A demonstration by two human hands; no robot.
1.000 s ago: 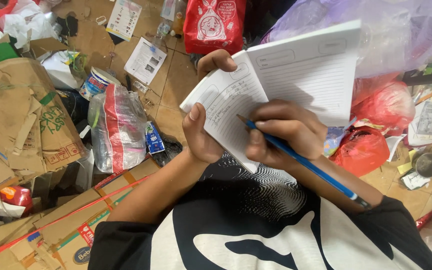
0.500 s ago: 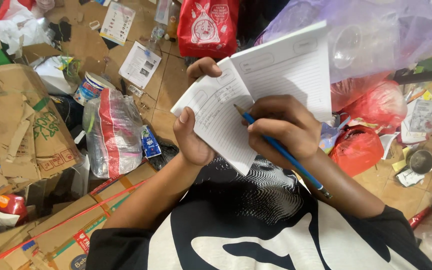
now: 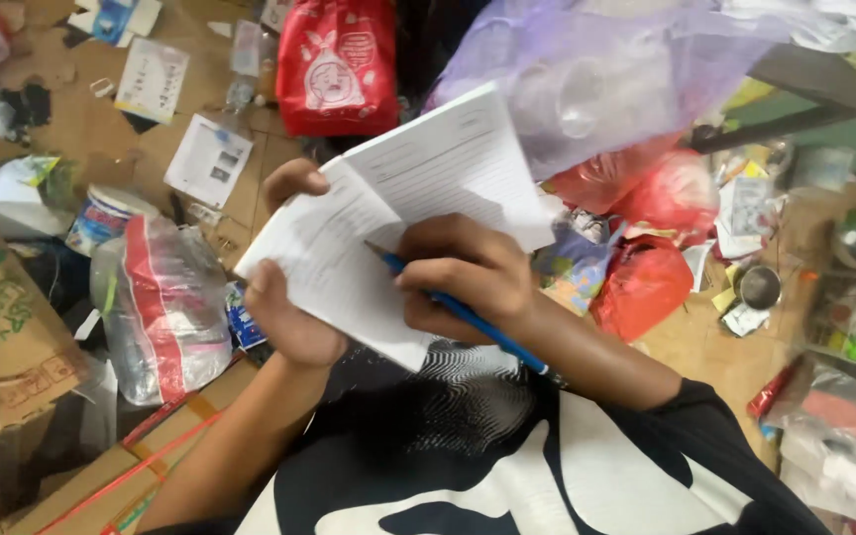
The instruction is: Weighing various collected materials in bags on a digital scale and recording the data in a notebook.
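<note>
Both hands grip: left hand point(image 3: 289, 312) clasps the notebook point(image 3: 398, 218), right hand point(image 3: 463, 277) apparently pinches the blue pen point(image 3: 468, 317).

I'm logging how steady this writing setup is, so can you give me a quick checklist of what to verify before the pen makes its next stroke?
1. Left hand grips the open notebook from below, thumb on the near page edge: ok.
2. Right hand grips the blue pen in a writing hold: ok.
3. Pen tip on the left page: looks to touch, but cannot tell for sure.
4. Notebook has firm backing: not ok, it is held in the air above the lap.
5. Right page free of the hand: ok, it stands up behind the knuckles.
6. Lines already written under the hand: cannot tell, hidden and blurred.
</note>
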